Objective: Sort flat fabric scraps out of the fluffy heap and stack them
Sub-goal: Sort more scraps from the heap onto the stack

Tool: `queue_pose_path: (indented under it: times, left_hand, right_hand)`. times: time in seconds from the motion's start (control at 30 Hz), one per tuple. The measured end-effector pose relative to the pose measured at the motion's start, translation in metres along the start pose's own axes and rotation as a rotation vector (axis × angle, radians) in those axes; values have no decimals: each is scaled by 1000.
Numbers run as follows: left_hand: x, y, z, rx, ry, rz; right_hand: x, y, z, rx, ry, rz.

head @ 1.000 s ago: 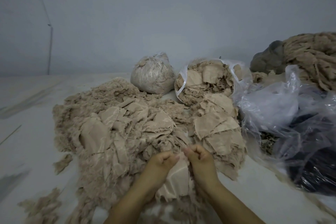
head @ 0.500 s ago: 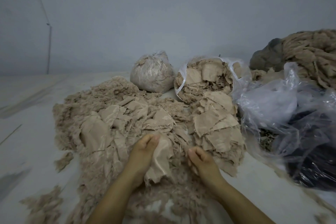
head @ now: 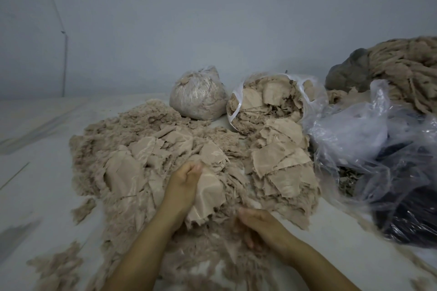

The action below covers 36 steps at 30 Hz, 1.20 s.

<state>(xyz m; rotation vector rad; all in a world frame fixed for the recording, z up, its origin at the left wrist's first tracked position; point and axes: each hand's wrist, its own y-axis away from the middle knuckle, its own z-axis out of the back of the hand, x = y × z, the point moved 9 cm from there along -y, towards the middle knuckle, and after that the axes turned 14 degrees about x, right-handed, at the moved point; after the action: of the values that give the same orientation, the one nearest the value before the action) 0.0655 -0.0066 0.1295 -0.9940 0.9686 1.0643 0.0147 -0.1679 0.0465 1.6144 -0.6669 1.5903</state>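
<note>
A beige fluffy heap (head: 132, 134) mixed with flat fabric scraps spreads across the pale surface. My left hand (head: 185, 178) grips a flat beige scrap (head: 208, 192) at its top edge and holds it up over the heap's near side. My right hand (head: 256, 225) lies lower and nearer, fingers curled down into loose fluff at the scrap's lower right; what it holds is blurred. A stack of flat scraps (head: 281, 168) lies to the right of the heap.
An open clear bag of scraps (head: 272, 101) and a tied bag of fluff (head: 198, 95) stand behind. Crumpled clear plastic over dark material (head: 383, 172) fills the right side. A rope-like fibre pile (head: 406, 68) sits far right. Fluff tufts (head: 59, 267) dot the near left.
My hands have parted: the left lifted the flat scrap up and away, while the right dropped back toward me into the fluff. The camera view barely shifted.
</note>
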Motion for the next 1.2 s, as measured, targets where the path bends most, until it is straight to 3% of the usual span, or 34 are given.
queue_pose_path:
  times: [0.13, 0.3, 0.43, 0.5, 0.63, 0.7, 0.77, 0.87, 0.97, 1.03, 1.2]
  left_hand:
    - [-1, 1, -30, 132, 18, -15]
    - [0, -2, -9, 22, 14, -25]
    - [4, 0, -43, 227, -92, 4]
    - [2, 2, -60, 282, -97, -24]
    - [22, 3, -60, 263, 135, 105]
    - [38, 9, -63, 333, 225, 231]
    - [50, 18, -74, 395, 471, 312]
    - [53, 19, -80, 278, 714, 286]
    - [55, 17, -56, -44, 559, 221]
    - [52, 15, -37, -162, 433, 184]
    - [33, 9, -31, -79, 341, 56]
  right_hand:
    - [10, -10, -4, -26, -127, 97]
    - [0, -2, 20, -122, 5, -23]
    - [20, -5, 21, -130, -137, 126]
    - [26, -13, 18, -164, -92, 159]
    - [32, -9, 40, -445, -85, 245]
    - [38, -3, 46, -520, -39, 286]
    - [43, 0, 46, -571, 32, 319]
    - [47, 4, 42, -655, 119, 352]
    - [41, 4, 45, -725, 141, 315]
    - [36, 5, 58, -744, 77, 290]
    - [61, -1, 93, -705, 38, 251]
